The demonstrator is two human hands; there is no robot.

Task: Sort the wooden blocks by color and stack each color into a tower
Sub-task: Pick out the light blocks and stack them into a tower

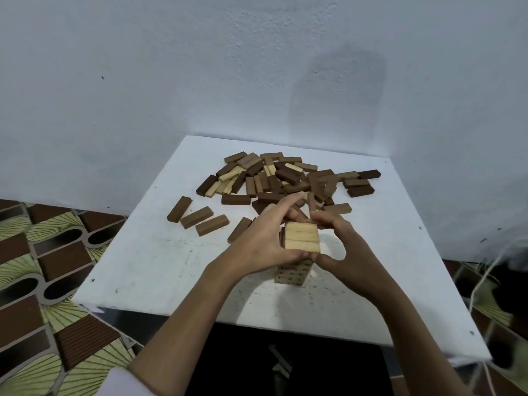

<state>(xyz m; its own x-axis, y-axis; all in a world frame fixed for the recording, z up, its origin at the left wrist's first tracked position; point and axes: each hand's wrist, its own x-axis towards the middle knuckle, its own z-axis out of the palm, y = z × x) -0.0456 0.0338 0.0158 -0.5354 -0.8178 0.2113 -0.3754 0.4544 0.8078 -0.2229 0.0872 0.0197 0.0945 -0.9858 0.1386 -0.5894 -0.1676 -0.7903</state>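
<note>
1 pale tower [297, 252] between my 2 hands, left [265, 238] & right [343, 252]; 3 pale blocks [302, 238] across its top layer. 1 loose heap [285, 178] at 12 o'clock, mixed dark, mid-brown & pale, too overlapped to count. 3 mid-brown blocks [197, 217] in a row at 10 o'clock. 1 white surface [143, 267].

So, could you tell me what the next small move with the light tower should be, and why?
Probably let go gently and reach for another pale block in the pile. Both the left hand and right hand cup the top layer of the light tower, which looks squared up, while several pale blocks lie unsorted among the darker ones on the white table.
</note>
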